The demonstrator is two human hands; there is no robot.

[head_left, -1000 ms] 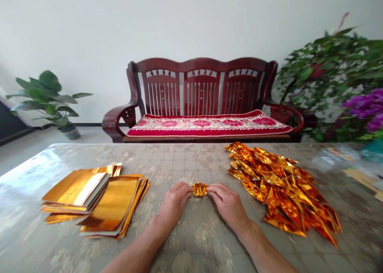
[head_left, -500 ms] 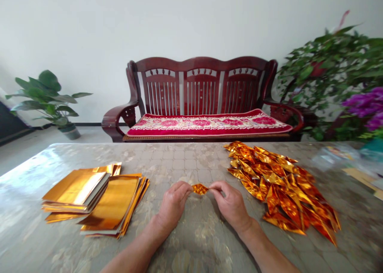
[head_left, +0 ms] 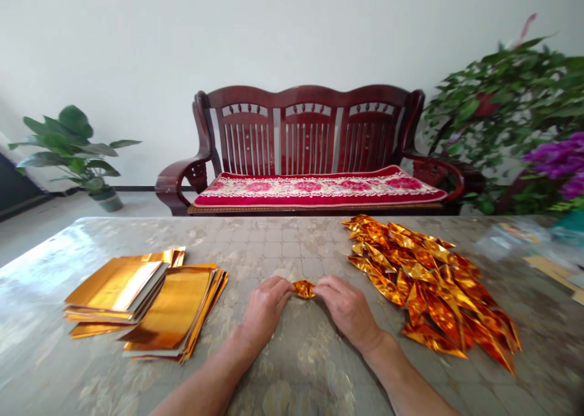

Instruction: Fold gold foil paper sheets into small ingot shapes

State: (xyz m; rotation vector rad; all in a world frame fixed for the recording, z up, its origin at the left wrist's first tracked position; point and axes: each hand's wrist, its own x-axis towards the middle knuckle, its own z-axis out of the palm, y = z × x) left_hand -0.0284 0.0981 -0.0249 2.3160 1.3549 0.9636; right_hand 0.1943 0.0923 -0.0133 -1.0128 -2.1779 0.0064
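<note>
Between my two hands, above the middle of the table, is a small folded gold foil paper ingot (head_left: 303, 289). The fingers of my left hand (head_left: 265, 303) pinch its left tip. My right hand (head_left: 347, 309) is closed on the right tip, its fingertips partly hidden behind the knuckles. To the right lies a pile of folded gold foil ingots (head_left: 424, 282), pointed at both ends and overlapping. On the left are flat gold foil sheets, one stack (head_left: 116, 285) partly beside another stack (head_left: 176, 303), with grey undersides showing at the edges.
The table (head_left: 274, 239) has a patterned, shiny cover. A clear plastic bag (head_left: 511, 239) and a tan card piece (head_left: 554, 276) lie at its right edge. Behind stands a dark wooden bench (head_left: 308, 136) with a red floral cushion (head_left: 319, 188). Potted plants (head_left: 75, 142) flank it.
My right hand has shifted slightly left and turned, its fingers closing further over the ingot's right tip. My left hand stays in place. The piles have not changed.
</note>
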